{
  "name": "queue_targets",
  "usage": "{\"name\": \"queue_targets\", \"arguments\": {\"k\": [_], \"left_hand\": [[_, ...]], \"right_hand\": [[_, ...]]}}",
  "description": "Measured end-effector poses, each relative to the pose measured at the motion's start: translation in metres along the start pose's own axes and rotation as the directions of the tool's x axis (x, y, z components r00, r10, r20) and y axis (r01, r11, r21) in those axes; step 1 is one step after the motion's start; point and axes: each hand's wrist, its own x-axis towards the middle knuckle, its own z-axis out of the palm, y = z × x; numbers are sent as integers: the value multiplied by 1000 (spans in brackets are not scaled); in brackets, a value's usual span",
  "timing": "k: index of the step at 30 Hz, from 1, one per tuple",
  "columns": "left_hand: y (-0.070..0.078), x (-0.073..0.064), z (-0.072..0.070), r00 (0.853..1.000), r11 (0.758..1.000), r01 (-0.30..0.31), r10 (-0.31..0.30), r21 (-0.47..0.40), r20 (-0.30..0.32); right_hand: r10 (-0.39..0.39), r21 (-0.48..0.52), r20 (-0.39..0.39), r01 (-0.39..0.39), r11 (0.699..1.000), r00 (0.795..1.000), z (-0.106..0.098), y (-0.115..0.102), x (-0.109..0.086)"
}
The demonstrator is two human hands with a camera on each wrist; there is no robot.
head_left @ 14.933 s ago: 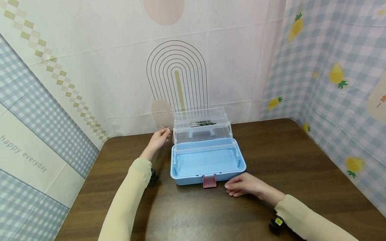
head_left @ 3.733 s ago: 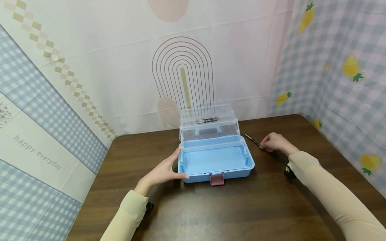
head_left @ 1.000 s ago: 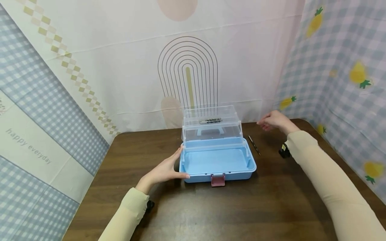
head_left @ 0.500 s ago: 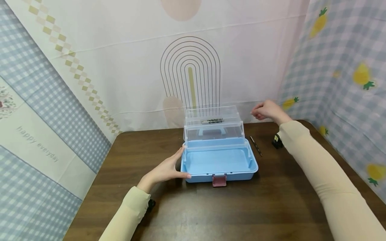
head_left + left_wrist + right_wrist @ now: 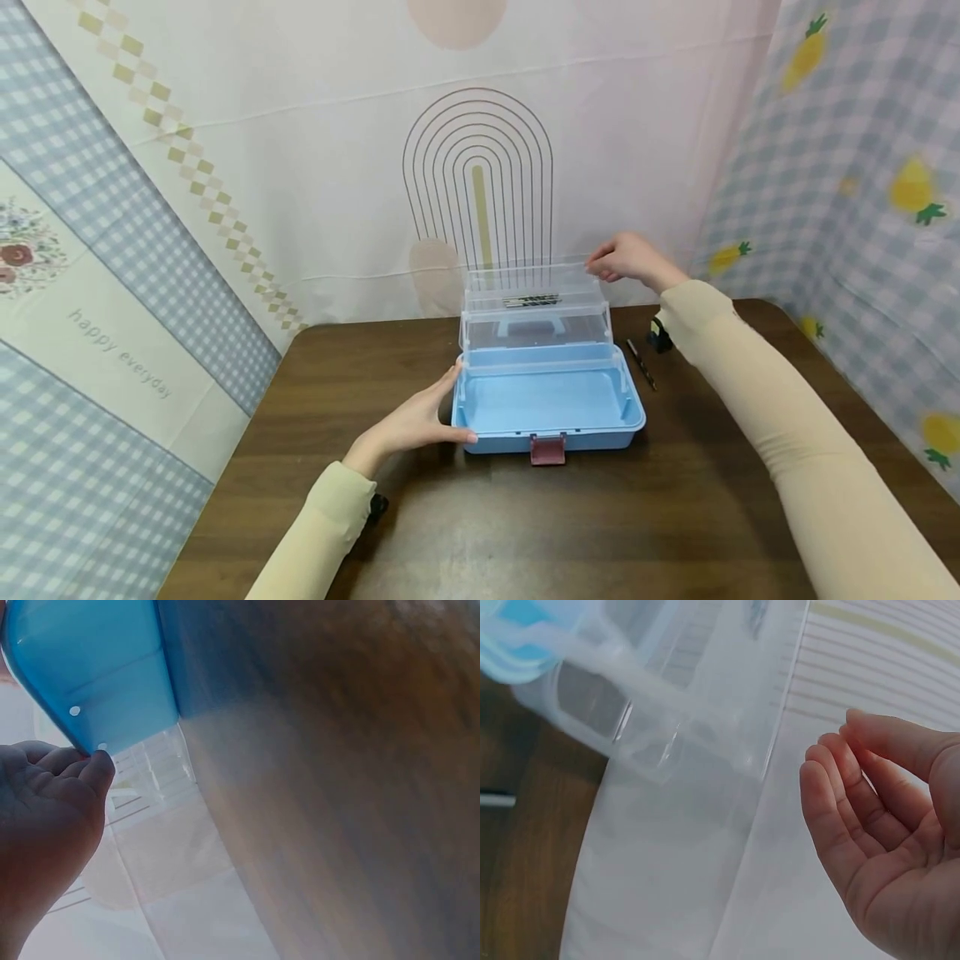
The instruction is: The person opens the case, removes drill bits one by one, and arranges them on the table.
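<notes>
A light blue toolbox (image 5: 495,444) stands unfolded on the table, its clear tiered trays (image 5: 486,313) raised over the back. Several drill bits (image 5: 534,300) lie together in the upper tray. My left hand (image 5: 412,423) holds the box's left end, thumb at the front corner and fingers along the side. In the left wrist view its fingertips (image 5: 101,769) meet the blue wall. My right hand (image 5: 628,257) is raised beside the upper right corner of the clear plastic; the right wrist view shows its fingers (image 5: 840,802) loosely bent around nothing. One drill bit (image 5: 641,364) lies right of the box.
A pink latch (image 5: 548,450) hangs down at the box's front. Behind the clear trays a light blue handle (image 5: 531,327) shows through. The brown wooden table (image 5: 570,533) reaches back to a patterned cloth backdrop (image 5: 337,192).
The right hand has let go of the single drill bit, leaving it on the table, then risen and moved left to the clear plastic's corner. The left hand stays on the box.
</notes>
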Motion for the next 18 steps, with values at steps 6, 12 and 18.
{"name": "queue_targets", "arguments": {"k": [6,12,18], "left_hand": [[-3,0,1,1000,1000,-6,6,-1,-11],[-3,0,3,1000,1000,-5,5,1,-17],[0,1,3,1000,1000,-13,13,10,-19]], "right_hand": [[-47,-23,34,48,999,998,10,-13,9],[-76,-35,95,80,996,993,24,-18,15],[-77,-59,159,88,994,984,34,-20,18]]}}
